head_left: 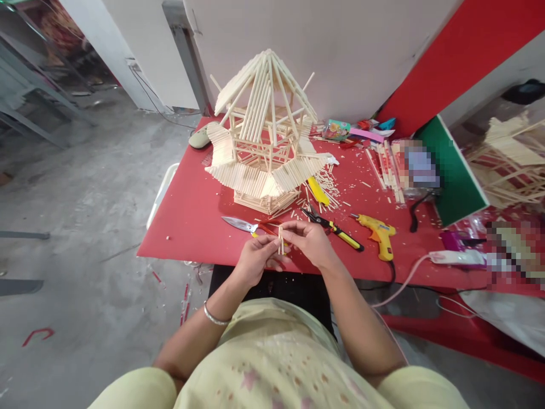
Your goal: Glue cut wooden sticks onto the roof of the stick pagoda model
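Note:
Near the front edge of the red table, my left hand (255,258) and my right hand (310,243) meet and pinch short wooden sticks (281,241) held upright between the fingertips. How many sticks there are I cannot make out. Just beyond my hands stands a pagoda-like model (266,165) built of wooden sticks, with a pointed, partly covered upper roof and a flared lower roof. Scissors (238,224) lie behind my left hand, their handles partly hidden. Black-and-yellow pliers (336,230) rest to the right of my right hand.
A yellow glue gun (377,232) lies on the red table (179,227), its cord running off the front edge. Cut stick pieces and a yellow-handled tool (318,192) lie right of the model. Farther right are a green board (455,170), a white power strip (455,258) and another stick model (511,159).

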`<state>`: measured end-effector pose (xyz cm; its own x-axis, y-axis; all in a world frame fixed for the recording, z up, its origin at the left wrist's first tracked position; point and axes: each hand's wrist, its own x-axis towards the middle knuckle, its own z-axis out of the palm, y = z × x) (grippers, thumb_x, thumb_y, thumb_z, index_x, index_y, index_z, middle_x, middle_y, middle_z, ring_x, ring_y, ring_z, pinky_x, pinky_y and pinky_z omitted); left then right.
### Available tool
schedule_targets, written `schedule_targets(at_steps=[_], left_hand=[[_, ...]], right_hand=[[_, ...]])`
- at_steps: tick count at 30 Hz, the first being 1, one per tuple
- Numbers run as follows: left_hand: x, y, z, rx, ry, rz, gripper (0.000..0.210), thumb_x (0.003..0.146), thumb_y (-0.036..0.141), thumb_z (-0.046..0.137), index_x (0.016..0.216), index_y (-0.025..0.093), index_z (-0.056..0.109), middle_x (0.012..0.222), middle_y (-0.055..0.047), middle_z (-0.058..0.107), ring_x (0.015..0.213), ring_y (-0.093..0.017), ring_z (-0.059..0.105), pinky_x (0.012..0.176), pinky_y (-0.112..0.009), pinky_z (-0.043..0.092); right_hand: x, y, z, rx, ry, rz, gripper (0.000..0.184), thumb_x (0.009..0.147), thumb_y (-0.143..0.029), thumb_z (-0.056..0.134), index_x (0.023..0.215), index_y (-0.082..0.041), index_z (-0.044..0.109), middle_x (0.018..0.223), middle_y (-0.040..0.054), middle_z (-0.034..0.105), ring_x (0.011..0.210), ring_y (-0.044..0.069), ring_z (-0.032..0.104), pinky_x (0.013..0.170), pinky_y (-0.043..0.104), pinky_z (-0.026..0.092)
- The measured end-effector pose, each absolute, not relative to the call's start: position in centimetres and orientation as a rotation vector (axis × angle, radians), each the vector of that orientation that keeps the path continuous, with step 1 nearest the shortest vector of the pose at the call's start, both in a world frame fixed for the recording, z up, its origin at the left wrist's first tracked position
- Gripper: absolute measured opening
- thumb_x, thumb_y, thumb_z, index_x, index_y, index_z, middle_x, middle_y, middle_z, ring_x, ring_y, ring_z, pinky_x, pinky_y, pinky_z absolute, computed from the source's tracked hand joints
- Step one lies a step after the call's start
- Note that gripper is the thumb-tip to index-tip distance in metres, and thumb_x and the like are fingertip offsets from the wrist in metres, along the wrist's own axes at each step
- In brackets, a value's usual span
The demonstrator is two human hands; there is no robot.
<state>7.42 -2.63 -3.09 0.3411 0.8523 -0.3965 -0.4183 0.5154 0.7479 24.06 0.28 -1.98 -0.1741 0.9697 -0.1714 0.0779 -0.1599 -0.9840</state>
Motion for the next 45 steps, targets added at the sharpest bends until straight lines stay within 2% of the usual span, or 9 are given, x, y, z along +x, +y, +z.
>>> schedule_targets(at_steps=[34,40,45], left_hand=[[8.2,-2.8,-3.3,0.633,0.931,0.885,0.039,0.074,0.045,0.079,0.091,0.011,0.069,0.088,-0.013,0.075,0.062,-0.019,0.072,0.042,-0.021,0.052],[8.4,-2.8,-3.2,0.630,0.997,0.907,0.039,0.072,0.044,0.080,0.088,0.011,0.069,0.085,-0.011,0.075,0.059,-0.018,0.071,0.042,-0.021,0.052],[8.7,-2.8,-3.1,0.646,1.014,0.900,0.037,0.074,0.043,0.079,0.088,0.011,0.069,0.081,-0.009,0.073,0.057,-0.017,0.070,0.041,-0.021,0.051]], right_hand=[[24.4,-0.2,-2.2,-1.309,-1.232,1.348,0.030,0.074,-0.045,0.075,0.090,-0.020,0.073,0.078,0.0008,0.072,0.066,0.013,0.063,0.066,0.027,0.052],[25.9,1.5,-3.0,-1.465,-1.387,1.023,0.032,0.081,-0.048,0.065,0.095,-0.019,0.071,0.084,0.0035,0.074,0.069,0.015,0.066,0.066,0.027,0.053],[26.6,4.3,-2.9,-1.621,-1.504,0.742,0.025,0.084,-0.040,0.061,0.094,-0.021,0.073,0.088,0.0035,0.075,0.079,0.017,0.067,0.077,0.029,0.050]])
